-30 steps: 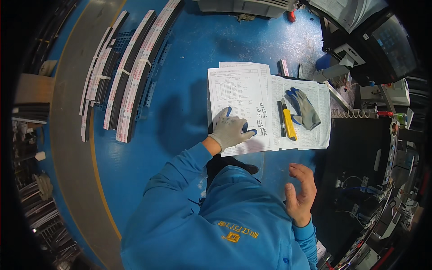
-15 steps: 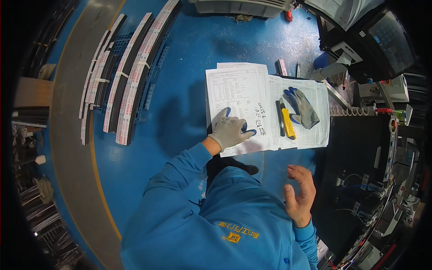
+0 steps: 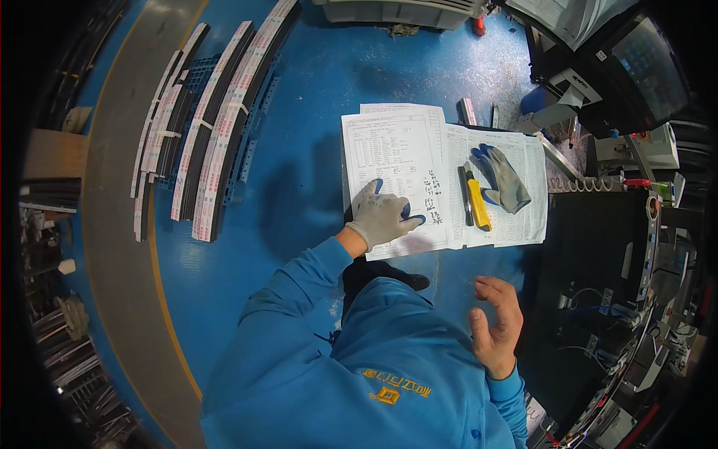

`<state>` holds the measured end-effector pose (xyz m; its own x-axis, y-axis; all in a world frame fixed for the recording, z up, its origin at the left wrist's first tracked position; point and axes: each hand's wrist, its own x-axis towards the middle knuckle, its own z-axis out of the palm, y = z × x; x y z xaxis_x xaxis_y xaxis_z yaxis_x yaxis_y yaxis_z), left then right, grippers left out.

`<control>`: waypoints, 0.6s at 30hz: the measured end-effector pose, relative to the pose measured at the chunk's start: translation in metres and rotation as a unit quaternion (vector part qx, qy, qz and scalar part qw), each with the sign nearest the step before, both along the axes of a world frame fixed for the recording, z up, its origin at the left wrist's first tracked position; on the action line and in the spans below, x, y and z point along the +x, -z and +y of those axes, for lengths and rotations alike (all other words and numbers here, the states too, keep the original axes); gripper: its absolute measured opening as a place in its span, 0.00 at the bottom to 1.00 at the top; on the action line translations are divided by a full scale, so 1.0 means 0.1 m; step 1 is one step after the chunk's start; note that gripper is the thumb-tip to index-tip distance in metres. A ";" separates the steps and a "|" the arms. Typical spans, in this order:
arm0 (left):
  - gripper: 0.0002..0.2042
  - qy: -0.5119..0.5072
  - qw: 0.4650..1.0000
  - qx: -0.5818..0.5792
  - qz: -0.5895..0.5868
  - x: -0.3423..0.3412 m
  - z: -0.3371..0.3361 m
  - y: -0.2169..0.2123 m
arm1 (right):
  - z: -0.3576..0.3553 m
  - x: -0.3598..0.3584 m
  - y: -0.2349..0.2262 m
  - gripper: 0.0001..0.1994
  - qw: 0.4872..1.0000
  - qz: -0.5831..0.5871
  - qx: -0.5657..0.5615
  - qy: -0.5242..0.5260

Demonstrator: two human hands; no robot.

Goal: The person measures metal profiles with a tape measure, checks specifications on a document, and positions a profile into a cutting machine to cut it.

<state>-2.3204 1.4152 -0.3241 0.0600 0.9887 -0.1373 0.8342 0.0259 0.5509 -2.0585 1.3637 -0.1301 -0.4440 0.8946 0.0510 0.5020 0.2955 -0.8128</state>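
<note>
My left hand, in a grey work glove with blue fingertips, lies on a printed sheet with its fingers apart. Handwritten marks run down the sheet's right side. To the right, more papers carry a loose grey and blue glove, a yellow-handled cutter knife and a black pen-like stick. Bare and held in the air nearer my body, my right hand has its fingers curved and the thumb apart from them. Nothing shows in it.
Long profiles in printed white film lie on a blue pallet at the left. A grey bin stands at the far side. On the right are a monitor and a black machine surface with cables.
My right hand has shifted very slightly to the left. My left hand stays on the sheet.
</note>
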 end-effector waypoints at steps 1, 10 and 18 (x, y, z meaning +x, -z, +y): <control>0.26 0.000 1.000 -0.002 -0.004 0.00 0.00 0.01 | 0.00 0.00 0.00 0.16 1.000 0.001 -0.001 0.000; 0.26 0.001 0.999 -0.014 -0.044 0.01 0.04 -0.01 | -0.01 0.00 0.01 0.16 1.000 -0.001 -0.010 -0.001; 0.26 -0.001 0.999 -0.022 -0.032 0.04 0.08 -0.01 | 0.02 0.03 0.02 0.16 1.000 -0.003 -0.016 -0.005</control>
